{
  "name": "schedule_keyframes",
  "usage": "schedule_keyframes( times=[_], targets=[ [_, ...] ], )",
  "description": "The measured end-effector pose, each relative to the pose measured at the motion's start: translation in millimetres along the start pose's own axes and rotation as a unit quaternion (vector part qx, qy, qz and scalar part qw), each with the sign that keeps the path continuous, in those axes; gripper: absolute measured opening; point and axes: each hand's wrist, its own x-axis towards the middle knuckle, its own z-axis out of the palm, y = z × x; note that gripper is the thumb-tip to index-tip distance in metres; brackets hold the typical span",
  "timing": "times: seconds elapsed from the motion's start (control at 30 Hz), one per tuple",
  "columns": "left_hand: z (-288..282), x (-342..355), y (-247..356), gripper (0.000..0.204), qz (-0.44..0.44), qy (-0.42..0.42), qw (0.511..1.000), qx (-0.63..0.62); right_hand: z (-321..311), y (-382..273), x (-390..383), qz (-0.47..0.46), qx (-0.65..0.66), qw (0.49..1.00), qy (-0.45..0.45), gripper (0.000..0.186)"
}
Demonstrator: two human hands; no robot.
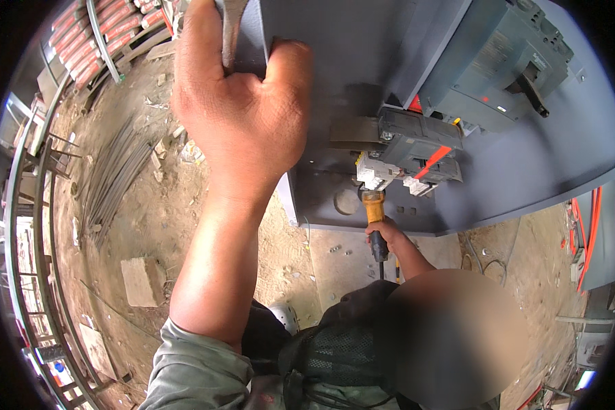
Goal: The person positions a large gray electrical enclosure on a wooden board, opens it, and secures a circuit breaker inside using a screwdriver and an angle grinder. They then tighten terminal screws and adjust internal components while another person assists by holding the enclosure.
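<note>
My left hand (pixel 242 109) is raised close at the upper left, its thumb and fingers closed round the edge of a grey metal electrical cabinet (pixel 307 41). Lower down and farther off, my right hand (pixel 387 234) grips a yellow and black corded power tool (pixel 374 205), which looks like an angle grinder. Its head points up at the cabinet's bottom panel, beside white terminal blocks (pixel 377 171). Just above sits a smaller grey circuit breaker (pixel 420 133) with a red strip. A large circuit breaker (pixel 499 65) with a black lever is mounted at the upper right.
A round hole (pixel 347 202) and small square cutouts pierce the bottom panel. Left on the dirt floor lie thin metal rods (pixel 116 181) and a concrete block (pixel 143 281). Stacked bags (pixel 106 31) stand at the far left, near metal railing (pixel 44 273). A blurred patch covers the lower right.
</note>
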Motion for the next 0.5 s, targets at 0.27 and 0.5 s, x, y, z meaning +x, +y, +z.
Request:
schedule_keyframes(
  times=[0.27,0.5],
  targets=[
    [3.7,3.3,-0.3,0.020,0.024,0.018,0.998,-0.051,0.2,2.8,8.0,-0.013,0.025,1.000,0.006,0.037],
    [-0.5,8.0,-1.5,0.048,0.099,0.004,0.995,-0.033,0.4,5.8,15.6,-0.018,0.010,1.000,-0.010,0.040]
  ],
)
